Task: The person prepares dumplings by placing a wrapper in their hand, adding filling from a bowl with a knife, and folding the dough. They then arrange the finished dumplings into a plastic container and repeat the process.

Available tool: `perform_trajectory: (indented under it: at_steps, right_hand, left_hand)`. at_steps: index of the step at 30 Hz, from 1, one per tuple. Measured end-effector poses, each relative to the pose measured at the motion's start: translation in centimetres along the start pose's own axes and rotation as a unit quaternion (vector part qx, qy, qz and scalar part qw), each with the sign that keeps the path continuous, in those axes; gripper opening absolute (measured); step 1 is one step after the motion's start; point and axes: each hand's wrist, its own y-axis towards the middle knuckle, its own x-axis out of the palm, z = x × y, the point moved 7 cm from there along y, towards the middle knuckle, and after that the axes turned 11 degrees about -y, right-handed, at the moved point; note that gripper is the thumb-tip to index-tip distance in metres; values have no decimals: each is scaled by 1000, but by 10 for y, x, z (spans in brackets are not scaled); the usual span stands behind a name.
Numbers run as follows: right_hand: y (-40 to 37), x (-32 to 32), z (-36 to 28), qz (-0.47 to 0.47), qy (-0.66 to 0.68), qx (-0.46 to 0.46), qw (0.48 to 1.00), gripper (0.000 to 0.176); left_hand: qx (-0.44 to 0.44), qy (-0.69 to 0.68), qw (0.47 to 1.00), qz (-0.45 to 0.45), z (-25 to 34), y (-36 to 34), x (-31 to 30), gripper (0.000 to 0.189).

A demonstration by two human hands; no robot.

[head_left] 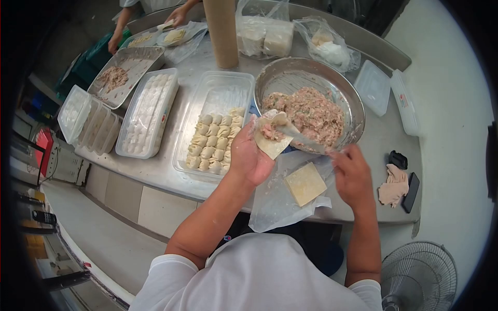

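Note:
My left hand [249, 158] is palm up with a square dumpling wrapper [271, 147] lying across its fingers. A dab of pink minced meat [272, 131] sits on that wrapper. My right hand [354, 179] is closed round the handle end of a flat spatula [305, 139], its blade reaching to the meat on the wrapper. Just beyond both hands stands a round metal bowl [358, 106] with a mound of minced filling [308, 111] flecked with green. Below the hands, a stack of square wrappers [306, 184] rests on a plastic sheet [267, 207].
Left of the bowl, a clear tub [220, 85] holds rows of folded dumplings [210, 142]. Lidded tubs [148, 114] and a metal tray [137, 65] stand farther left. A brown post [222, 33] rises behind. A co-worker's hands [177, 16] show at the back. A phone [411, 193] lies right.

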Motion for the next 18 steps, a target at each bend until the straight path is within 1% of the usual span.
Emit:
perform_trajectory:
  at_steps: [1, 2, 3, 5, 6, 8, 11, 12, 14, 18]
  right_hand:
    - [-3, 7, -3, -21, 20, -16, 999, 29]
    - [-5, 6, -7, -23, 9, -24, 999, 31]
    - [-4, 0, -8, -23, 10, -26, 999, 31]
    - [-5, -10, -10, -47, -39, -31, 998, 31]
    - [-6, -12, -12, -48, -38, -34, 998, 31]
    - [-6, -17, -14, -26, 12, -3, 1000, 29]
    - [-4, -9, -23, 1, 31, -23, 999, 27]
    - [-3, -5, -23, 4, 31, -21, 999, 27]
    - [-1, -3, -15, 37, 7, 32, 999, 28]
    - [3, -4, -4, 44, -26, 33, 998, 25]
  left_hand:
    - [-16, -1, 1000, 14, -2, 3, -12, 50]
    - [-28, -2, 999, 26, -3, 6, -20, 48]
    - [-25, -2, 999, 26, -4, 3, -14, 48]
    - [4, 26, 996, 81, -3, -7, -9, 46]
    - [6, 24, 996, 81, -3, -6, -12, 46]
    - [48, 72, 995, 45, 4, -2, -14, 45]
    - [33, 99, 993, 49, -1, -7, 4, 45]
    - [32, 101, 993, 48, -3, -8, 7, 45]
    - [28, 94, 995, 31, -6, -11, 11, 44]
    - [45, 113, 991, 50, 3, -8, 3, 43]
